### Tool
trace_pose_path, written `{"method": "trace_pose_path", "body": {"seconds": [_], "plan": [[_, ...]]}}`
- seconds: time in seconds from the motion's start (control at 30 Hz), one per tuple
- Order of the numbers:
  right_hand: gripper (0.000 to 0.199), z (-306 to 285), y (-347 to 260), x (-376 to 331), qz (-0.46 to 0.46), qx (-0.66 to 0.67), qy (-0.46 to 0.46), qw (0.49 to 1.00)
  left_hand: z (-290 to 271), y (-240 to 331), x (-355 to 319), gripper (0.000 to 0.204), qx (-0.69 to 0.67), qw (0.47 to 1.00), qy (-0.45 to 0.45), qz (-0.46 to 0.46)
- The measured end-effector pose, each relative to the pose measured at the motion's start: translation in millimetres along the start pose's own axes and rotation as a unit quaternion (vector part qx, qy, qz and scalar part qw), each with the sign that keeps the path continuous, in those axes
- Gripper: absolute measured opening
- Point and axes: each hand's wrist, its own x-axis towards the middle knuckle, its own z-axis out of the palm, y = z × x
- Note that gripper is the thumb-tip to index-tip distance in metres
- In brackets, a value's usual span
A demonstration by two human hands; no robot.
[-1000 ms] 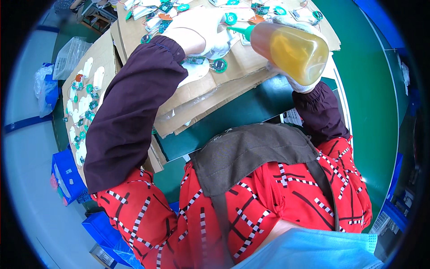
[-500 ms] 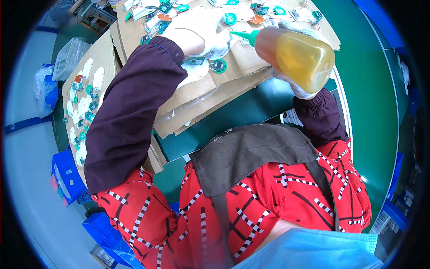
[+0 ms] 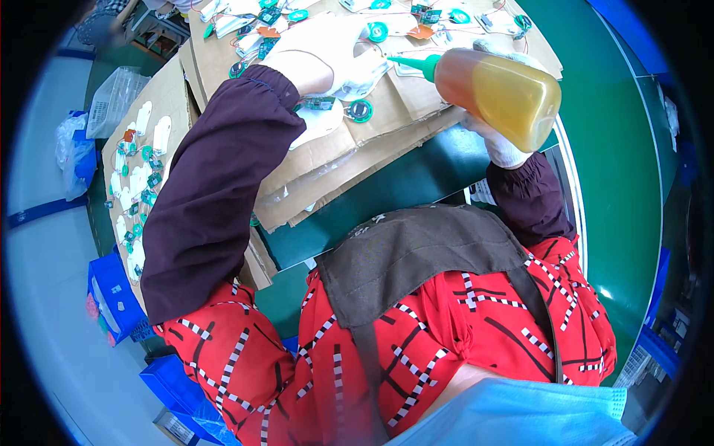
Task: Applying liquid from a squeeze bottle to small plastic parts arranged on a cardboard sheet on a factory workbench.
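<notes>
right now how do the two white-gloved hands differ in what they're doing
The left hand lies low on the brown cardboard sheet, pressing small parts; the right hand is raised, gripping a tilted amber squeeze bottle with green nozzle. Both wear white gloves and dark sleeve covers.

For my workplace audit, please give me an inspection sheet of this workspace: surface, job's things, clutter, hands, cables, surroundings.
Surface: green table covered by overlapping cardboard sheets.
Job's things: squeeze bottle of amber liquid with green nozzle, tilted toward small circuit boards and round green parts.
Clutter: more boards and white pieces on a side cardboard.
Hands: left hand, white glove, presses on the parts; right hand, gloved, grips the bottle.
Cables: thin red wires between the boards.
Surroundings: blue bins, clear plastic bags, grey floor.
</notes>
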Motion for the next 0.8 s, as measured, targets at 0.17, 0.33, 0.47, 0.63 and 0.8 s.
{"method": "trace_pose_path", "body": {"seconds": [0.17, 0.33, 0.47, 0.63, 0.8], "plan": [[0.056, -6, -14, 5, 0.02, -0.13, 0.07, 0.989, 4, -5, 6, 0.054, 0.003, 1.0, 0.0, 0.023], [0.059, -31, -18, 10, 0.044, 0.228, 0.241, 0.942, -2, -4, -3, 0.057, 0.018, 1.0, -0.011, -0.005], [0.066, -112, -39, 14, 0.097, 0.555, 0.199, 0.802, -7, 0, -4, 0.06, 0.009, 1.0, -0.005, 0.005], [0.073, -141, -46, 7, 0.068, 0.484, 0.304, 0.818, -24, -5, -5, 0.058, -0.032, 0.998, 0.047, 0.03], [0.068, -113, -47, 36, 0.054, 0.337, 0.29, 0.894, -59, -43, 17, 0.033, -0.154, 0.986, 0.029, -0.059]]}}
